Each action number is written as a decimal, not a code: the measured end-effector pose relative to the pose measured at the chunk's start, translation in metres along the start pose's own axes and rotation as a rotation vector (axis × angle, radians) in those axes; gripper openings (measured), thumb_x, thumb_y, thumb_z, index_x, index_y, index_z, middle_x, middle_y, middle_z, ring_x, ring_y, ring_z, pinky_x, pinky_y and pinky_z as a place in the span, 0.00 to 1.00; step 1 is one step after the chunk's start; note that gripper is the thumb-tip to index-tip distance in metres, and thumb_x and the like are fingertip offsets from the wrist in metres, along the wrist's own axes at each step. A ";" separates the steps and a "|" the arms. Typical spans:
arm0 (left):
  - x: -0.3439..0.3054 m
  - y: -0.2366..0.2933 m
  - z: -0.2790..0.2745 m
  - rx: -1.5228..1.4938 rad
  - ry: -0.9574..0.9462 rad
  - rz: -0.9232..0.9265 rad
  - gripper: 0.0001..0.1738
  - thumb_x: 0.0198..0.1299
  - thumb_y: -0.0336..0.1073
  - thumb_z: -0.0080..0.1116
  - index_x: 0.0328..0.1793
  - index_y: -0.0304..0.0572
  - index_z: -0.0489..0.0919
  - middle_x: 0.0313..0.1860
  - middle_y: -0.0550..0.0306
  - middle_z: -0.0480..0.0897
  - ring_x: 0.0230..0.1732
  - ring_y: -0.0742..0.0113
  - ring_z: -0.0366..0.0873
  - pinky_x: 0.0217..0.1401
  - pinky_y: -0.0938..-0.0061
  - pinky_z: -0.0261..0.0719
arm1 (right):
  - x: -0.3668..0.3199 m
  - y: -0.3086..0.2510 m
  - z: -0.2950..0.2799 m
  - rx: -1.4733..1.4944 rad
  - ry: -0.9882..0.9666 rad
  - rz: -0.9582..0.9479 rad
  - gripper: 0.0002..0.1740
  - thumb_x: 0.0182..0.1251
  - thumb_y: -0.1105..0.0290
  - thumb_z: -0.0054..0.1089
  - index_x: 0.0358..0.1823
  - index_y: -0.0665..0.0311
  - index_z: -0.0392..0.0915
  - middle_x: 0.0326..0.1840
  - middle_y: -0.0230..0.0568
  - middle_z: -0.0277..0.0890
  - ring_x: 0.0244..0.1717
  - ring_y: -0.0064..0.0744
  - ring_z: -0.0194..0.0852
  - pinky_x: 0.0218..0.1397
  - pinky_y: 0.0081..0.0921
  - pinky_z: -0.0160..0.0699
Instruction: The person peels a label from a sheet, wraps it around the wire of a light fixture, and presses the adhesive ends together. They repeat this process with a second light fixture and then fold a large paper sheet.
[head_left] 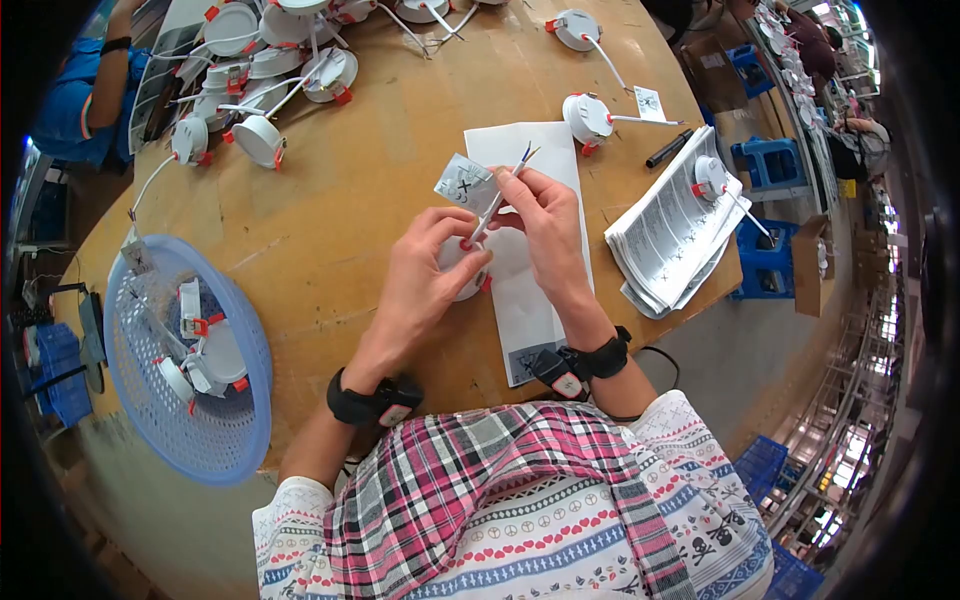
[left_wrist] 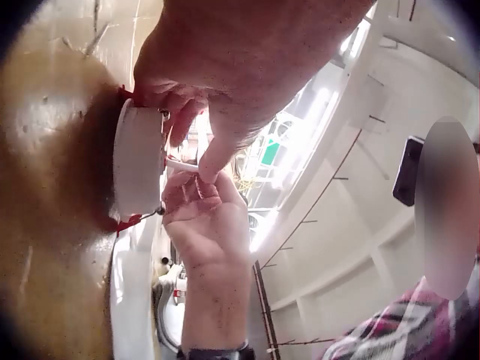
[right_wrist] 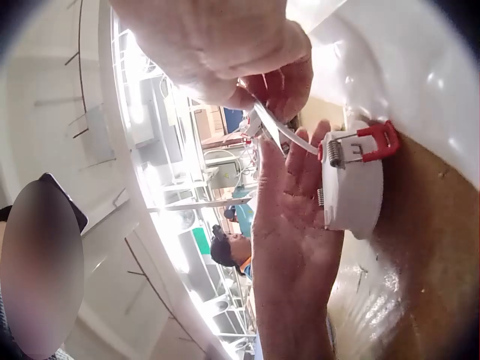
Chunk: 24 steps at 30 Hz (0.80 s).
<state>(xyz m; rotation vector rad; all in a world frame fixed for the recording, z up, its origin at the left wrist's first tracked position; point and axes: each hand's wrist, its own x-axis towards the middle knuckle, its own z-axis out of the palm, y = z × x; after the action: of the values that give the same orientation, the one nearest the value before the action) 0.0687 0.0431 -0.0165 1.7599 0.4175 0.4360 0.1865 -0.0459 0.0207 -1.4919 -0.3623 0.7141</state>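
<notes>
In the head view a round white downlight [head_left: 455, 262] with red spring clips sits on the table, partly covered by my left hand [head_left: 432, 265]. Its white cable [head_left: 490, 215] rises between both hands, ending in bare coloured wires. My left fingers and thumb hold the cable low, close to the lamp body. Higher up, my right hand [head_left: 545, 215] pinches it between thumb and fingertips, just below the wire ends. A silvery printed label [head_left: 464, 184] sticks out beside the cable at my right fingertips. In the right wrist view the downlight [right_wrist: 356, 184] rests on its face, a clip showing.
A white paper strip [head_left: 545, 300] lies under my right arm. To the right are stacked leaflets [head_left: 665, 230] with a downlight [head_left: 710, 177] on top, and a black marker [head_left: 669, 148]. A blue basket [head_left: 255, 370] holds several lamps at left; more downlights [head_left: 258, 140] are heaped at the back.
</notes>
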 end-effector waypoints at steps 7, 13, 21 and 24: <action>-0.003 0.014 -0.023 -0.636 -0.240 -0.372 0.11 0.65 0.37 0.52 0.38 0.35 0.77 0.32 0.55 0.81 0.41 0.65 0.80 0.43 0.78 0.76 | 0.006 0.000 -0.011 0.039 -0.080 -0.186 0.19 0.70 0.59 0.50 0.48 0.70 0.77 0.40 0.35 0.73 0.39 0.20 0.71 0.44 0.21 0.75; -0.004 0.023 -0.042 -1.175 -0.421 -0.485 0.10 0.64 0.39 0.52 0.36 0.41 0.71 0.30 0.54 0.78 0.43 0.55 0.79 0.52 0.67 0.75 | 0.011 -0.011 -0.019 -0.027 -0.341 -0.210 0.20 0.66 0.58 0.55 0.49 0.67 0.76 0.49 0.36 0.69 0.48 0.25 0.69 0.54 0.26 0.68; -0.012 0.019 -0.028 -1.400 -0.442 -0.494 0.08 0.63 0.37 0.50 0.34 0.43 0.69 0.27 0.55 0.76 0.39 0.53 0.78 0.55 0.58 0.75 | 0.010 -0.016 -0.015 -0.049 -0.485 -0.027 0.14 0.65 0.61 0.58 0.40 0.67 0.79 0.38 0.29 0.76 0.40 0.18 0.69 0.48 0.20 0.65; -0.012 0.017 -0.029 -1.538 -0.455 -0.481 0.09 0.65 0.37 0.45 0.34 0.42 0.69 0.27 0.54 0.75 0.39 0.53 0.77 0.54 0.58 0.75 | 0.011 -0.015 -0.016 -0.036 -0.465 -0.053 0.13 0.62 0.63 0.62 0.37 0.66 0.80 0.33 0.28 0.76 0.37 0.16 0.70 0.42 0.17 0.67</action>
<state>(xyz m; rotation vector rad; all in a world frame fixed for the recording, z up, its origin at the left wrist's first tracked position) 0.0450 0.0576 0.0058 0.1994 0.0670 -0.0646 0.2082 -0.0503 0.0316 -1.3348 -0.7673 1.0163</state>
